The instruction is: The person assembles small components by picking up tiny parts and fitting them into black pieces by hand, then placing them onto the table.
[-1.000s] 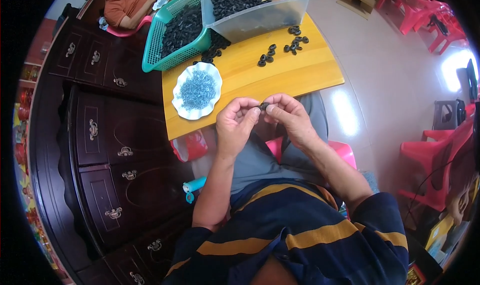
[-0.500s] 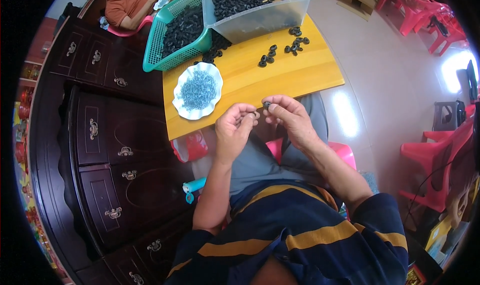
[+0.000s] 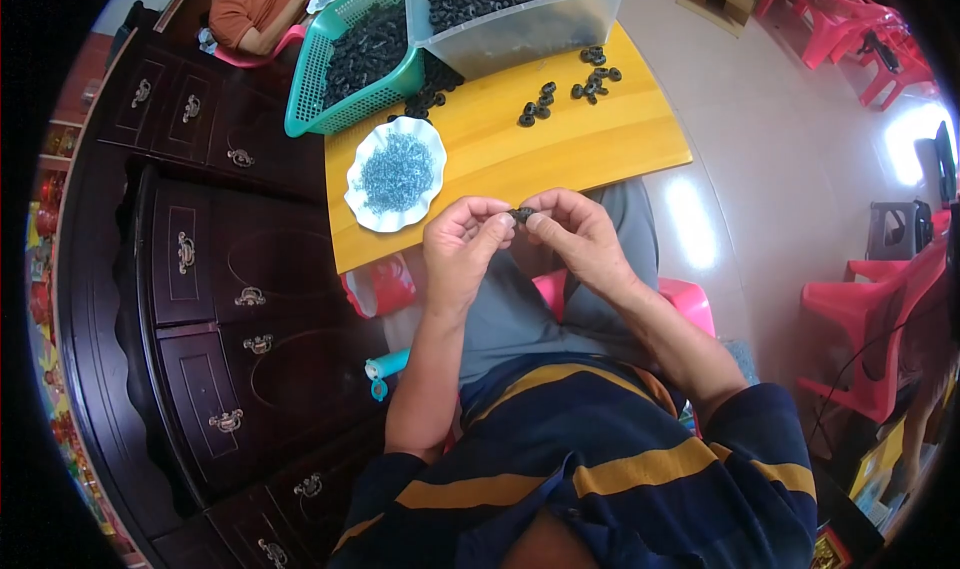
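Note:
Between my fingertips, just off the table's near edge, is a small black ring-shaped part (image 3: 521, 214). My right hand (image 3: 580, 231) pinches it from the right. The thumb and fingers of my left hand (image 3: 467, 242) close in at its left end; whether they also hold some tiny piece is hidden. Left of my hands, a white wavy-rimmed dish (image 3: 436, 201) holds a heap of small clear bluish pieces (image 3: 396, 172). Beyond my hands, several similar black parts (image 3: 537, 105) lie loose in small groups on the yellow table (image 3: 480, 159).
A green basket (image 3: 352, 119) and a translucent plastic bin (image 3: 520, 44), both full of black parts, stand at the table's far side. A dark drawer cabinet (image 3: 265, 269) flanks the left. Another person (image 3: 255, 14) sits beyond it. Pink chairs (image 3: 860, 299) stand at the right.
My hands have come together, and the left fingertips now meet the black part that my right hand holds. Before, a small gap lay between them.

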A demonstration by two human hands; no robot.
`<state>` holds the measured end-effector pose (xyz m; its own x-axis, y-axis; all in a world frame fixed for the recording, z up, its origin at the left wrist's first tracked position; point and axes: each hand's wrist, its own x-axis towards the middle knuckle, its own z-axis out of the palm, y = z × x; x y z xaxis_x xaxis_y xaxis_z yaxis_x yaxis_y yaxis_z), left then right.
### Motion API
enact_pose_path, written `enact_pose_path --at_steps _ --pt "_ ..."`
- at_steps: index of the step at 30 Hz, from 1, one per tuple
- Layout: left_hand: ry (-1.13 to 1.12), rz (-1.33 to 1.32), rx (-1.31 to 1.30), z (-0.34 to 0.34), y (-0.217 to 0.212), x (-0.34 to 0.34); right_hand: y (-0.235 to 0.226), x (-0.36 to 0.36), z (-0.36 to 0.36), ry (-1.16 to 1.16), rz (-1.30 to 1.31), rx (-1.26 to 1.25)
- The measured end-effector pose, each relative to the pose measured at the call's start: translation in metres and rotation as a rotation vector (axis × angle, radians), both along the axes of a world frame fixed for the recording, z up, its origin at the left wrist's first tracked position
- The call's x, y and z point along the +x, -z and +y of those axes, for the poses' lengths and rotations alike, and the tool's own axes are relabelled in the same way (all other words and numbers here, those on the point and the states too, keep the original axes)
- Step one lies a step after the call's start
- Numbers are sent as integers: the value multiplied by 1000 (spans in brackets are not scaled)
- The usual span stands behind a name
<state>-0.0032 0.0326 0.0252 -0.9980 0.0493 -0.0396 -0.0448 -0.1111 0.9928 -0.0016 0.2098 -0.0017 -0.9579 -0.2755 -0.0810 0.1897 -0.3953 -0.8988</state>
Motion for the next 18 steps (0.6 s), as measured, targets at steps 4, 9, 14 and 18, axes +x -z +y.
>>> enact_pose_path --at_steps 4,9,14,18 --pt "15 26 -41 0 2 -1 1 0 0 -6 -6 -5" --pt "43 55 -92 -5 3 0 2 1 -2 13 21 33" --pt "100 96 -237 -9 -2 -3 12 0 -5 70 102 110" --pt "140 128 -445 -11 -7 -3 12 1 -4 54 152 209"
